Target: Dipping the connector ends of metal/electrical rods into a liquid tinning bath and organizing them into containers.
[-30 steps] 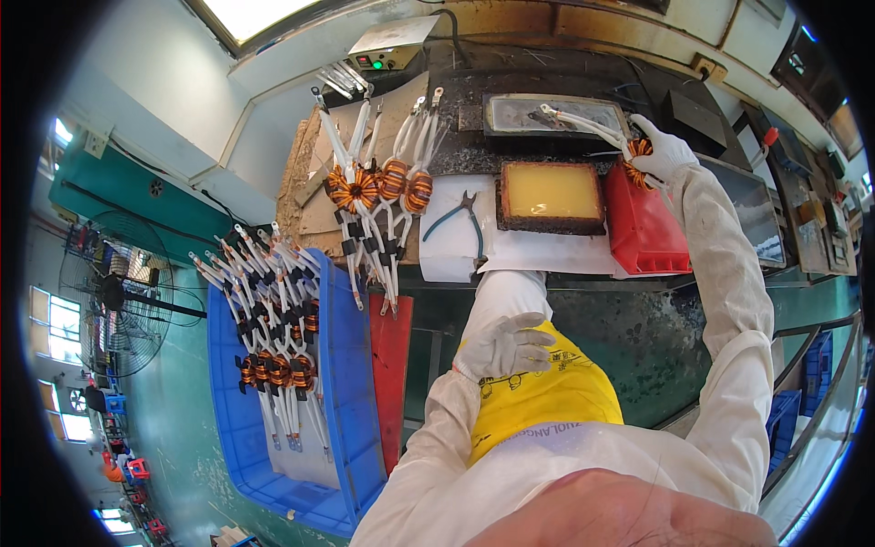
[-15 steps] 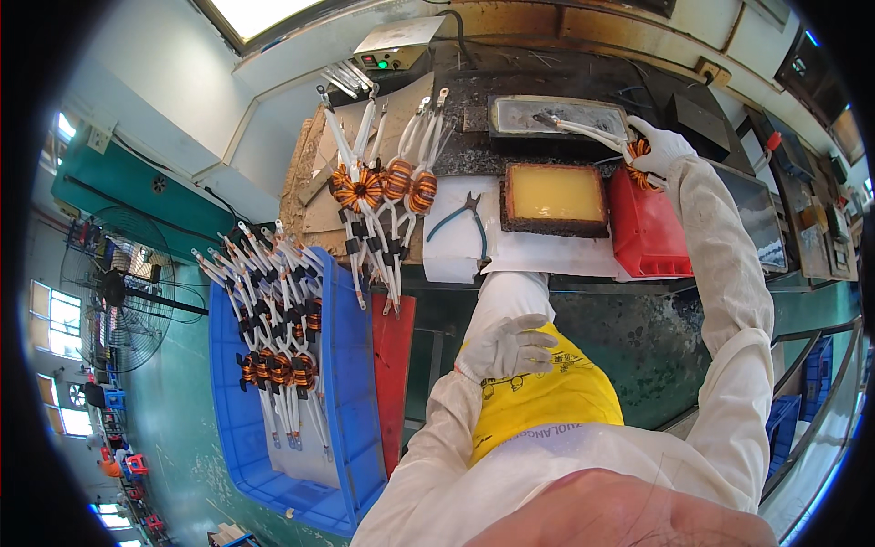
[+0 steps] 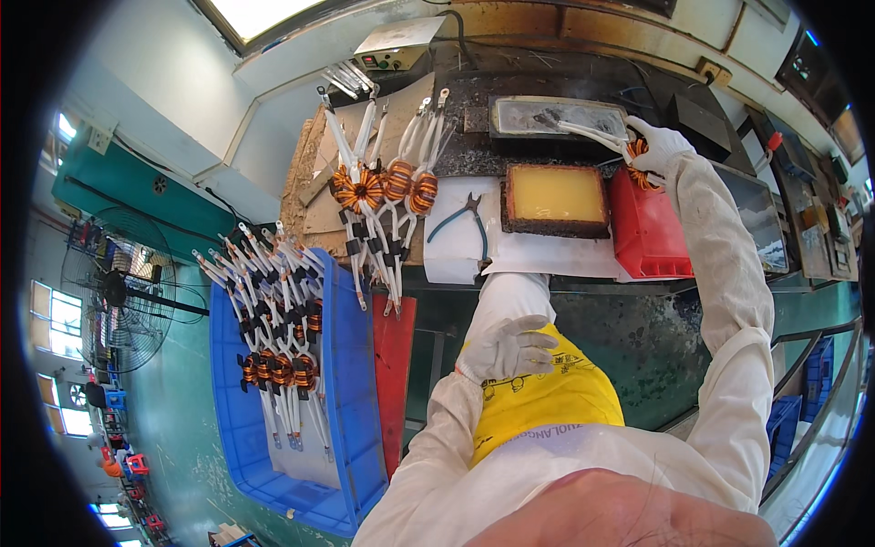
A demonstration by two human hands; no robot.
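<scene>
head view: white-gloved right hand (image 3: 663, 150) pinched a ring-shaped orange-and-black wound coil (image 3: 641, 166) between thumb and fingers, far right of the bench, just above the red plastic bin (image 3: 653, 239). the coil's white sleeved leads (image 3: 594, 136) ran left over the long dark-walled tray with a silvery surface (image 3: 521, 113), tips out of sight at a dark patch there. white-gloved left hand (image 3: 510, 352) was near, over the yellow printed apron (image 3: 551, 392), fingers loosely curled and slightly apart. brown rectangular pan with yellow contents (image 3: 558, 228) sat nearer than the tray; blue-handled pliers (image 3: 482, 233) lay left of it on a white sheet (image 3: 448, 263). more wound coils (image 3: 358, 190) lay at bench left; blue plastic crate (image 3: 357, 401), near left, held others.
</scene>
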